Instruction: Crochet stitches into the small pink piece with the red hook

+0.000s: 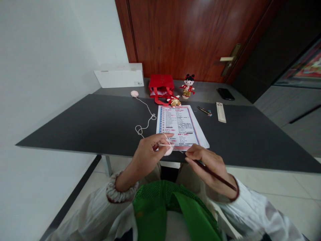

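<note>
My left hand pinches a small pale pink crochet piece near the table's front edge, with yarn looped round its raised index finger. In my right hand is a crochet hook with a dark handle. Its thin metal tip points left and reaches the crochet piece; whether it sits inside a stitch is too small to tell. From my left hand the yarn runs loosely back over the table to a pale ball of yarn. Under and beyond my hands lies a printed pattern sheet.
On the dark table stand a white box, a red gift bag and a crocheted doll. A doll body lies by the bag. To the right are small tools, a pale packet and a black phone.
</note>
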